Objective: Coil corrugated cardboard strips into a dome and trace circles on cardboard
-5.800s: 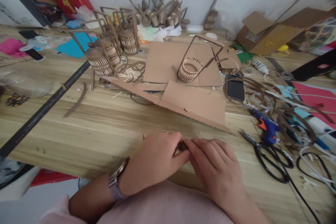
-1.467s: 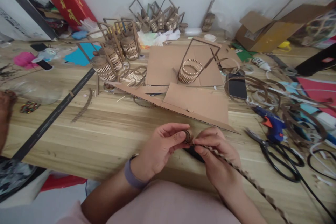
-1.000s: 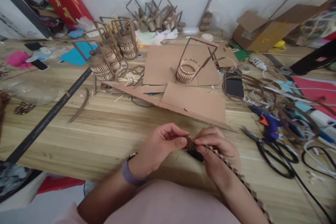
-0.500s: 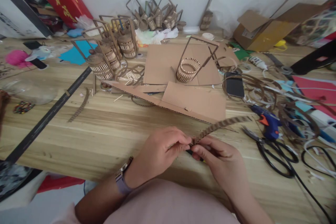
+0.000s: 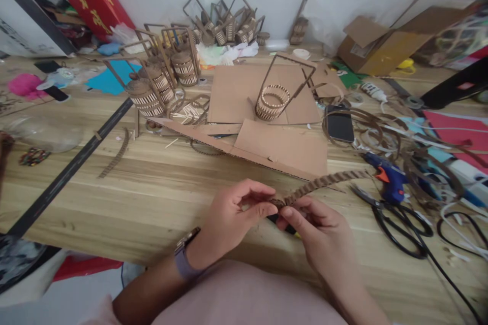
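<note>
- Nearest: left hand (image 5: pixel 229 213), watch (image 5: pixel 183 259) on its wrist, thumb and forefinger closed narrow on the near end of the strip (image 5: pixel 324 182).
- Just right of it, fingertips almost meeting: right hand (image 5: pixel 320 233), also pinched on the strip, a little further along.
- Strip held just above the bench (image 5: pixel 152 188), running up and away to the right of the hands, its far end free in the air near the glue gun (image 5: pixel 389 181).
- Under the fingertips, a small dark thing (image 5: pixel 284 224) on the bench; too hidden to name.
- Progress, as a judgement: only the near end worked between the fingers, nearly the whole length straight and unshaped; cannot tell whether the tip is curled yet.
- Right of the hands: scissors (image 5: pixel 400 228), then the glue gun just beyond them.
- Straight ahead of the hands: flat cardboard (image 5: pixel 282 147), nothing on its near part.
- Left and ahead: a loose strip (image 5: pixel 114 155) lying flat.
- Further ahead: open basket (image 5: pixel 272 102) with handle frame and no lid, seemingly part-built; phone (image 5: pixel 340 126) to its right.
- Far left of that: lidded baskets (image 5: pixel 152 86), apparently finished.
- Far right, by the wall: open box (image 5: pixel 377 45).
</note>
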A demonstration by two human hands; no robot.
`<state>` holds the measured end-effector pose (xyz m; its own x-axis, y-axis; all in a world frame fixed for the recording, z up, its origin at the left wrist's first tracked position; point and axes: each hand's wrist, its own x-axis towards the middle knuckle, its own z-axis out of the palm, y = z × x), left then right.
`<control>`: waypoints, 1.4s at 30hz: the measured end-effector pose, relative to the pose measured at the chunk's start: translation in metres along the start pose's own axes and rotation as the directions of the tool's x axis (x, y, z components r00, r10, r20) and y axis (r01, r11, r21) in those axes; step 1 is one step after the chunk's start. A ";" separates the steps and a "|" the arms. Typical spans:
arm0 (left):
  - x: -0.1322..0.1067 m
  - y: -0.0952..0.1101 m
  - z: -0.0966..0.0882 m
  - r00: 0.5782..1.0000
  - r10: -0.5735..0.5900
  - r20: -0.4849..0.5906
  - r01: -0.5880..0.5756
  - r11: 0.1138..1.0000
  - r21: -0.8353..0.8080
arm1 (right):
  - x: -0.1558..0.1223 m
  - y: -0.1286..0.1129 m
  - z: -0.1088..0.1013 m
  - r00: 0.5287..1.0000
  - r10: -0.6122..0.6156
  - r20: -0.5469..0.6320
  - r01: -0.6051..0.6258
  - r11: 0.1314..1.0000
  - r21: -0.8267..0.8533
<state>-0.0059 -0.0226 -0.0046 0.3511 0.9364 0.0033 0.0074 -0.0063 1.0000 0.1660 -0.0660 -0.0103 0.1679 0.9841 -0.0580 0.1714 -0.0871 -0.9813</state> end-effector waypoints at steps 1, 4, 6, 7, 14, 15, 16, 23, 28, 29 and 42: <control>-0.001 -0.003 0.002 1.000 0.019 -0.024 -0.019 1.000 -0.006 | 0.000 0.000 0.002 1.000 0.001 -0.020 -0.001 1.000 0.013; -0.002 -0.008 0.002 0.985 0.173 -0.030 -0.168 0.979 0.120 | 0.000 -0.001 0.004 1.000 0.002 -0.021 -0.002 1.000 -0.016; -0.001 -0.006 -0.001 0.954 0.300 0.027 -0.298 0.925 0.238 | 0.000 0.001 0.001 1.000 -0.002 0.011 0.003 0.997 -0.083; 0.000 -0.005 -0.003 0.936 0.346 0.067 -0.350 0.893 0.282 | 0.001 0.003 -0.001 1.000 -0.008 0.025 0.010 0.993 -0.114; -0.001 -0.003 -0.008 0.865 0.422 0.273 -0.502 0.739 0.449 | 0.001 0.002 -0.014 0.982 -0.146 0.124 0.180 0.924 -0.338; -0.002 -0.003 -0.008 0.856 0.417 0.307 -0.517 0.708 0.480 | 0.002 -0.001 -0.014 0.973 -0.177 0.146 0.219 0.903 -0.370; -0.002 -0.002 -0.008 0.849 0.400 0.346 -0.528 0.675 0.515 | 0.002 -0.003 -0.014 0.964 -0.201 0.173 0.255 0.883 -0.394; 0.000 0.007 -0.010 0.865 0.354 0.355 -0.495 0.716 0.492 | 0.003 -0.007 -0.010 0.968 -0.204 0.145 0.244 0.896 -0.371; -0.003 0.000 -0.002 0.999 0.018 0.048 -0.021 0.998 0.060 | -0.001 0.003 -0.006 0.998 -0.056 -0.001 0.055 0.987 -0.148; -0.003 -0.002 -0.001 0.997 -0.031 0.064 0.031 0.999 -0.009 | -0.002 0.004 -0.005 0.998 -0.053 -0.013 0.051 0.989 -0.136; -0.006 0.008 -0.009 0.926 0.246 0.286 -0.369 0.751 0.548 | 0.001 -0.013 -0.014 0.949 -0.272 0.157 0.313 0.851 -0.422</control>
<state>-0.0163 -0.0249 0.0036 0.5948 0.7650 0.2469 0.3892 -0.5428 0.7443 0.1777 -0.0666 0.0048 -0.0392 0.9823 0.1831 0.6079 0.1688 -0.7759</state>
